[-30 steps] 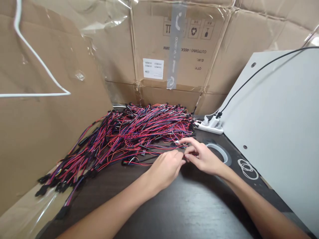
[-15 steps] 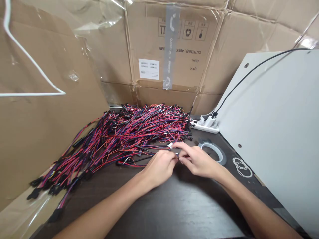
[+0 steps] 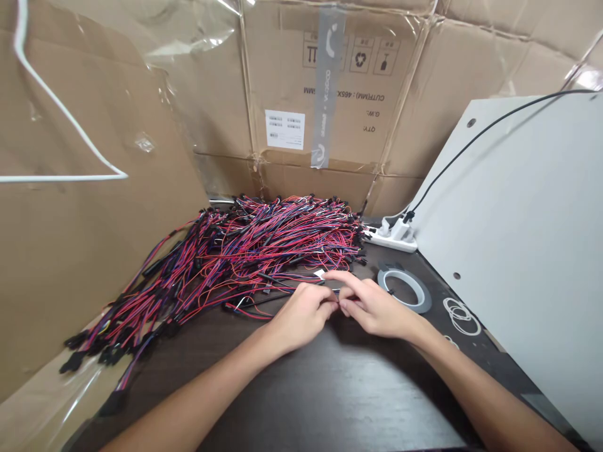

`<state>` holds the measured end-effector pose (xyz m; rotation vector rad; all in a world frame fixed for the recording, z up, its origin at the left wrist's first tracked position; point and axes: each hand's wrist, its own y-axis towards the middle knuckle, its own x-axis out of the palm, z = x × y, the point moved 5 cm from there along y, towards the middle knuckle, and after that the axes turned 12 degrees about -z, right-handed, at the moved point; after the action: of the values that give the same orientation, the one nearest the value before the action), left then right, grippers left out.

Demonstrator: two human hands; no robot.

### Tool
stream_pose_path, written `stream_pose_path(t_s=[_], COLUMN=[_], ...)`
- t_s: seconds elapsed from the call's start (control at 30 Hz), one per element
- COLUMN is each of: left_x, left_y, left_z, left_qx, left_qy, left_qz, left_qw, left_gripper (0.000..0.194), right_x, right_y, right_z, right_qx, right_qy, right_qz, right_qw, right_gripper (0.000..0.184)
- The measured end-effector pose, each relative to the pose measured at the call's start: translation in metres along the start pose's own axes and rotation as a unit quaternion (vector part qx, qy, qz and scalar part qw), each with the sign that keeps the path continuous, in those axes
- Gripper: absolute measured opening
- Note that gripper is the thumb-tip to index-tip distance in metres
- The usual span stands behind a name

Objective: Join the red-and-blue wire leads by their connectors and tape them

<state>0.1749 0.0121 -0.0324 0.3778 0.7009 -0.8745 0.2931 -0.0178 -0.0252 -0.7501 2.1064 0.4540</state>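
Note:
My left hand point(image 3: 307, 314) and my right hand point(image 3: 370, 307) meet fingertip to fingertip above the dark table, both pinched. Thin wires point(image 3: 336, 291) pass between them; most of that stretch is hidden by the fingers. My right index finger reaches out to the left, its tip at a small white tag point(image 3: 320, 274), which looks stuck to it. Right behind the hands spreads a large heap of wire harnesses point(image 3: 292, 235), red, blue and black, with black connectors at their ends.
A roll of tape point(image 3: 425, 296) lies right of my right hand, with pale rubber bands point(image 3: 464, 318) beyond it. Behind stands a white power strip point(image 3: 391, 241) with plugs. Cardboard point(image 3: 221, 94) closes off the back and left, a white panel point(image 3: 518, 207) the right.
The view has shifted slightly. Both hands keep their pinch almost in place, and the white tag at my right index fingertip has tilted a little.

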Motion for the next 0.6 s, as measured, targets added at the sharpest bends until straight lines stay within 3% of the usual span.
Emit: stream_pose_path(t_s=[0.37,0.6], left_x=[0.000,-0.006], left_y=[-0.001,-0.007], left_z=[-0.015,-0.025], left_qx=[-0.092,-0.115], left_qy=[-0.134,-0.182], left_qz=[-0.055,-0.062], left_qw=[0.985,0.975], left_gripper=[0.020,0.019], right_x=[-0.005,-0.009], right_y=[-0.007,-0.009], right_z=[0.006,0.009], right_qx=[-0.009,0.005], right_qy=[0.042,0.065], right_qz=[0.012,0.012], right_qw=[0.999,0.998], right_gripper=[0.053,0.048])
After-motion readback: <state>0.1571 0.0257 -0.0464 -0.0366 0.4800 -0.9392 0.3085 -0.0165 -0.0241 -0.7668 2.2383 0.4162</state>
